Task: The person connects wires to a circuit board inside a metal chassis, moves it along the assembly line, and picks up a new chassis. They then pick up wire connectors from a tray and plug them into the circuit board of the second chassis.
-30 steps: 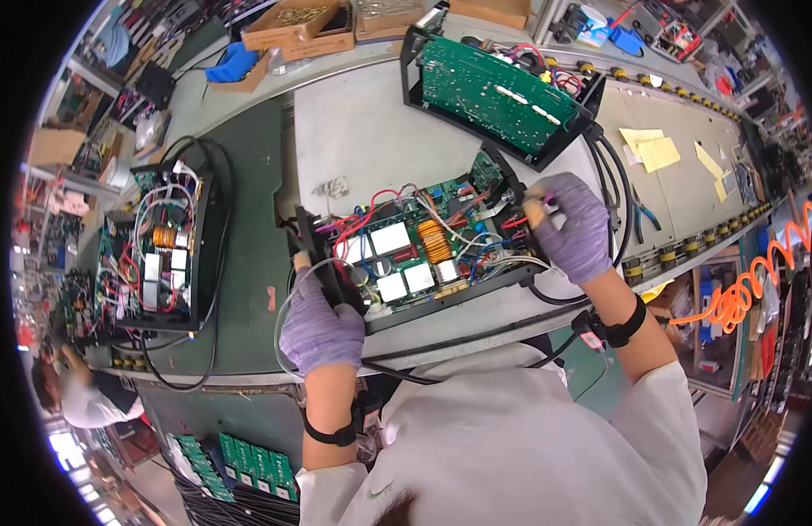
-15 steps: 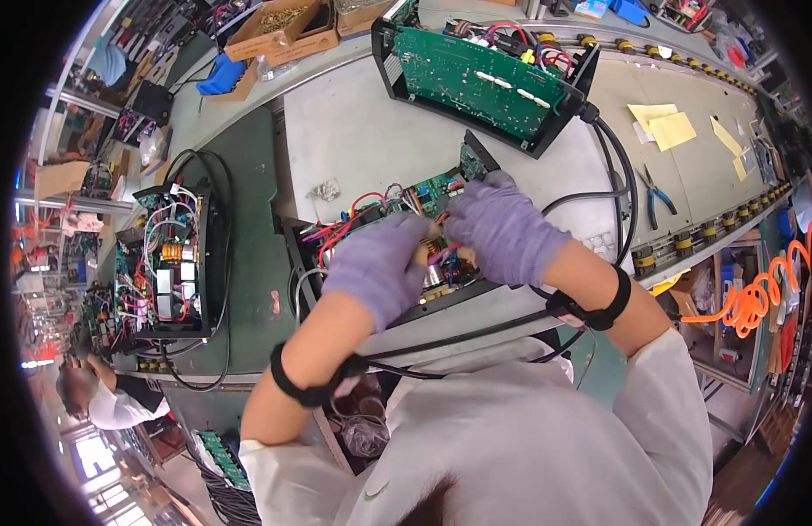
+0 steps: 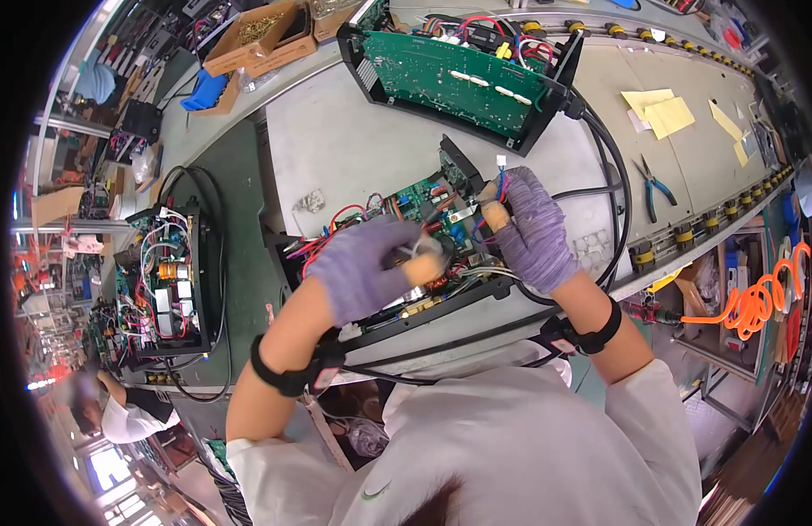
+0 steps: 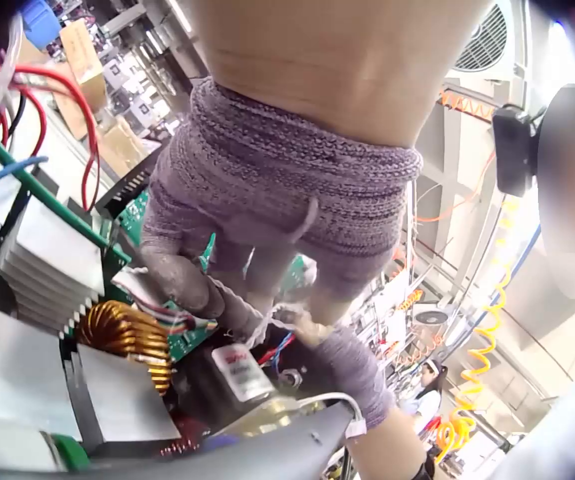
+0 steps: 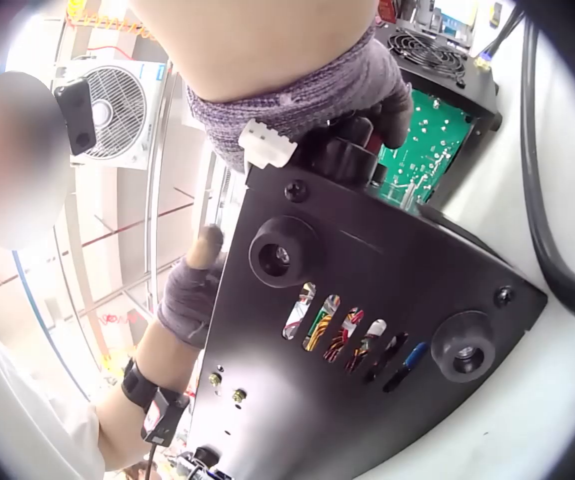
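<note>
An opened electronics unit [image 3: 458,304] in a black metal case lies in front of me, with circuit board, copper coil [image 4: 128,335] and many coloured wires showing. My left hand [image 3: 362,270], in a purple glove with bare thumb tip, is over its middle. Its fingers pinch thin white twisted wires [image 4: 258,322]. At the unit's right end my right hand [image 3: 539,232], gloved likewise, grips blue and red wires beside the end panel [image 5: 368,270]. A small white connector [image 3: 500,160] on those wires sticks up above its fingers.
A second unit [image 3: 458,83] stands on edge behind, its green board facing me and thick black cables [image 3: 612,175] at its right. Another open unit [image 3: 169,289] is at left. Pliers [image 3: 653,188] and yellow papers [image 3: 669,116] lie at right; cardboard boxes [image 3: 252,44] stand at the back.
My left hand moved from the unit's left end to over its middle. My right hand went from the right end to the middle, then back right with the connector wires held up.
</note>
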The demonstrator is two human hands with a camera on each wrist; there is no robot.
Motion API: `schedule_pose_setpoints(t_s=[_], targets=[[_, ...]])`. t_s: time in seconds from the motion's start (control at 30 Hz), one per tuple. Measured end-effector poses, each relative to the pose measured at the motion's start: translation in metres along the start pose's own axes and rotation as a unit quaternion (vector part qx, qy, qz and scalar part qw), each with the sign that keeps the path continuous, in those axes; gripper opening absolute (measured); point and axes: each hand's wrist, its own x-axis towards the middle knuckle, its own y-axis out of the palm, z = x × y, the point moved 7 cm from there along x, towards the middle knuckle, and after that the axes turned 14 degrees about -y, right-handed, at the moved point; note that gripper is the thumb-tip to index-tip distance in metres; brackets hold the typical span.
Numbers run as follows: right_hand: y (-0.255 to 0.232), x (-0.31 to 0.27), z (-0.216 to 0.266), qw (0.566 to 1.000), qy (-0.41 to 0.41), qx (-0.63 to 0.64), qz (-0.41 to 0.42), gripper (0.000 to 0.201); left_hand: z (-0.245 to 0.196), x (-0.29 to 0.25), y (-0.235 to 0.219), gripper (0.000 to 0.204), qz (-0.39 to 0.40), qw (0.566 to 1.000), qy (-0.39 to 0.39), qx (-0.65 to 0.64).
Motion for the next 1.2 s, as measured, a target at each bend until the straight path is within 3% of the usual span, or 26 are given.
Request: schedule_pose_setpoints(t_s=[0.07, 0.13, 0.17, 0.23, 0.27, 0.37, 0.4, 0.43, 0.5, 0.57, 0.67, 0.77, 1.0, 1.1, 1.13, 1.17, 1.2], targets=[[-0.001, 0.002, 0.003, 1.0, -0.003, 0.01, -0.007, 0.021, 0.013, -0.015, -0.008, 0.045, -0.005, 0.999, 0.009, -0.043], [0.002, -0.001, 0.0, 0.993, 0.066, 0.102, -0.014, 0.02, 0.027, -0.023, -0.009, 0.046, 0.001, 0.994, 0.021, -0.108], [0.004, -0.002, -0.002, 0.984, 0.098, 0.147, -0.018, 0.019, 0.037, -0.021, -0.012, 0.045, -0.039, 0.996, -0.056, -0.064], [0.004, -0.004, -0.006, 0.986, 0.05, 0.154, -0.049, 0.019, 0.041, -0.018, -0.033, 0.044, -0.119, 0.971, -0.207, 0.026], [0.004, -0.006, -0.008, 0.985, 0.026, 0.156, -0.065, 0.018, 0.045, -0.013, -0.042, 0.033, -0.188, 0.959, -0.192, 0.091], [0.009, -0.016, -0.017, 0.965, 0.098, 0.227, -0.084, 0.018, 0.037, -0.008, -0.042, 0.026, -0.262, 0.912, -0.158, 0.272], [0.01, -0.018, -0.019, 0.958, 0.113, 0.248, -0.089, 0.018, 0.029, -0.008, -0.036, 0.024, -0.296, 0.908, -0.115, 0.272], [0.011, -0.019, -0.02, 0.954, 0.112, 0.263, -0.089, 0.018, 0.013, -0.008, -0.026, 0.027, -0.36, 0.87, -0.041, 0.333], [0.009, -0.017, -0.02, 0.952, 0.11, 0.273, -0.09, 0.018, -0.017, -0.002, 0.009, 0.029, -0.246, 0.908, 0.074, 0.332], [0.009, -0.015, -0.018, 0.955, 0.102, 0.261, -0.094, 0.018, -0.038, -0.005, 0.037, 0.029, -0.158, 0.952, 0.133, 0.227], [0.003, -0.011, -0.013, 0.974, 0.045, 0.199, -0.097, 0.018, -0.059, 0.001, 0.054, 0.034, -0.169, 0.96, 0.192, 0.114], [0.002, -0.011, -0.015, 0.977, 0.028, 0.186, -0.095, 0.018, -0.077, -0.002, 0.062, 0.038, -0.151, 0.951, 0.234, 0.137], [0.008, -0.018, -0.026, 0.944, 0.087, 0.297, -0.115, 0.018, -0.064, 0.005, 0.075, 0.026, -0.119, 0.972, 0.1, 0.173], [-0.001, -0.012, -0.02, 0.949, 0.077, 0.271, -0.139, 0.017, -0.037, -0.008, 0.048, 0.019, -0.164, 0.98, 0.098, 0.061], [-0.006, -0.007, -0.017, 0.952, 0.058, 0.247, -0.169, 0.018, -0.021, -0.008, 0.039, 0.019, -0.132, 0.989, 0.038, -0.046], [-0.007, -0.003, -0.011, 0.965, 0.028, 0.221, -0.14, 0.018, -0.003, -0.011, 0.032, 0.023, -0.128, 0.981, 0.071, -0.126], [-0.01, 0.0, -0.007, 0.975, -0.002, 0.194, -0.111, 0.018, 0.014, -0.009, 0.03, 0.025, -0.102, 0.978, 0.042, -0.177]])
